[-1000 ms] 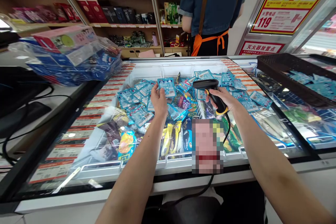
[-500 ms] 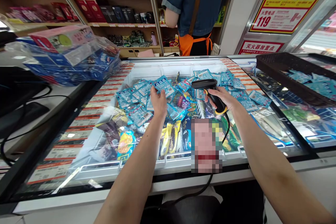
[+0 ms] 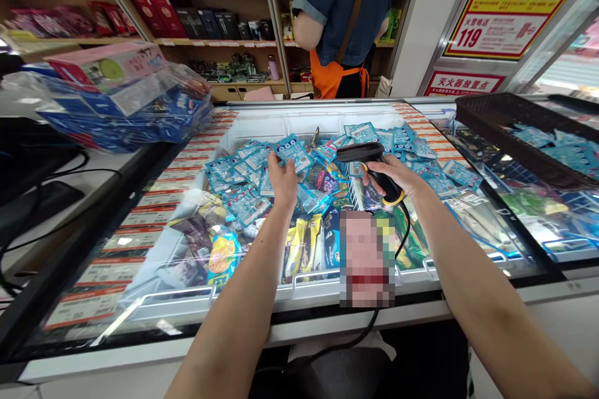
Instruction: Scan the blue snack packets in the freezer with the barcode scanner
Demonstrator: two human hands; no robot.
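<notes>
My left hand [image 3: 283, 186] grips a small blue packet [image 3: 294, 153] by its left side, thumb and fingers closed on it, its printed face towards me. To the right, my right hand [image 3: 399, 174] is wrapped round the handle of a black and yellow barcode scanner [image 3: 361, 153]. The scanner's head points left, towards the packet, with a gap between them. Its cable drops from the handle towards the freezer's front edge. Similar blue packets [image 3: 247, 204] lie scattered around my left hand on the glass top, and more packets [image 3: 407, 137] lie behind and right of the scanner.
Under the glass of the chest freezer [image 3: 150, 352] are colourful wrapped goods. Plastic-wrapped boxes [image 3: 126, 96] stand at the left. A dark basket [image 3: 515, 153] at the right holds more blue packets. Across the freezer, a person in a denim shirt [image 3: 344, 6] faces the shelves.
My right hand and the scanner have shifted slightly left. My left hand and its packet stay nearly still. The person across the freezer has turned slightly, their arms now further out.
</notes>
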